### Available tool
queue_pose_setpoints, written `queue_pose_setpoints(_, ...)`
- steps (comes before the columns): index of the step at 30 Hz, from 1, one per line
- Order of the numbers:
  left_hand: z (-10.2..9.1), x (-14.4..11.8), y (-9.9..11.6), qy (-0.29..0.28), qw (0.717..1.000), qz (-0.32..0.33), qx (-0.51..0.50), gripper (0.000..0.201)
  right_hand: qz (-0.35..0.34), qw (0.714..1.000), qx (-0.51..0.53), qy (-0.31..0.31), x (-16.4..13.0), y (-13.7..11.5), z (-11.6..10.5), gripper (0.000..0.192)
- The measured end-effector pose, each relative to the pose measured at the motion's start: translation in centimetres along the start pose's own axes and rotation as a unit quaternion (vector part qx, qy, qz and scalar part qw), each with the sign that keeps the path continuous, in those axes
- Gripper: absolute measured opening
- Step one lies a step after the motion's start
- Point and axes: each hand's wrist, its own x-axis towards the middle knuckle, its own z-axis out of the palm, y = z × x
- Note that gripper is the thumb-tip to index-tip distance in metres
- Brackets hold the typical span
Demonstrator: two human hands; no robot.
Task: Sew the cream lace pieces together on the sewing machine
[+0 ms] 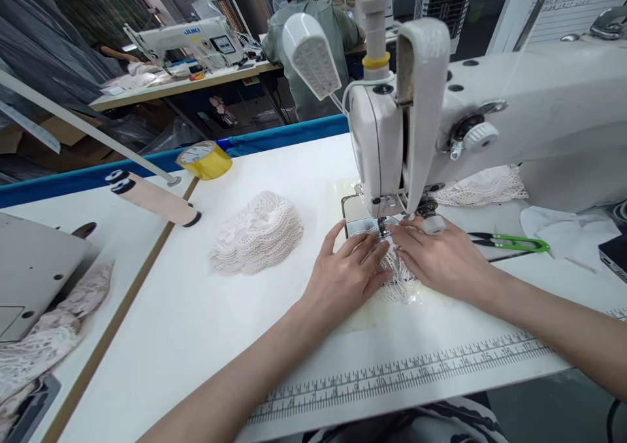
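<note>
A white lace piece [398,274] lies under the presser foot [382,226] of the sewing machine [377,136]. My left hand [345,266] rests on its left side, fingers spread and flat, the fingertips close to the needle plate. From the right, my right hand [435,253] presses on the lace with its fingers stretched toward the foot. Both hands cover part of the lace, so its full outline is hidden. Left of my hands sits a stack of lace pieces [259,234]. More lace [482,187] lies behind the foot, beneath the machine arm.
Green-handled thread snips [514,242] lie right of my right hand. Thread cones [154,198] and a yellow tape roll [204,160] are at the left. A printed ruler [401,374] runs along the front edge. Beyond the table, a person [313,57] sits near other sewing machines.
</note>
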Motion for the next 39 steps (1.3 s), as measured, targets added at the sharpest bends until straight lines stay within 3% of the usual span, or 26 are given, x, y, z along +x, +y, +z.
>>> queue_pose_setpoints(7,0.3,0.0,-0.1,0.005,1.0,-0.009,0.002,0.034,0.0,1.0,0.015,-0.016,-0.1,0.1,0.3,0.033)
queue_pose_setpoints(11,0.1,0.0,-0.1,0.014,1.0,-0.007,0.006,0.034,-0.013,0.999,0.033,0.028,-0.1,0.2,0.2,0.028)
queue_pose_setpoints(15,-0.5,-0.3,0.2,0.038,0.997,0.065,-0.018,0.031,-0.068,0.989,0.1,0.082,0.0,0.4,-0.3,0.024)
queue_pose_setpoints(19,-0.9,-0.6,0.5,0.02,0.992,0.122,-0.035,0.022,-0.1,0.977,0.177,0.065,-0.2,0.8,-0.8,0.018)
queue_pose_setpoints(23,-0.6,-0.7,0.6,0.019,0.996,0.063,-0.054,0.018,-0.087,0.969,0.229,0.018,-0.4,1.1,-0.9,0.045)
queue_pose_setpoints(27,-0.4,-0.7,1.0,0.026,0.996,0.001,-0.086,0.017,-0.101,0.979,0.172,0.041,-0.4,0.8,-0.6,0.018)
queue_pose_setpoints(31,-0.4,-0.9,1.3,0.011,1.0,0.024,-0.004,0.032,-0.133,0.981,0.113,0.089,-0.3,0.4,-0.7,0.02)
queue_pose_setpoints(39,-0.4,-1.2,1.2,0.009,0.998,0.06,0.03,0.03,-0.138,0.981,0.106,0.083,-0.4,0.4,-0.8,0.021)
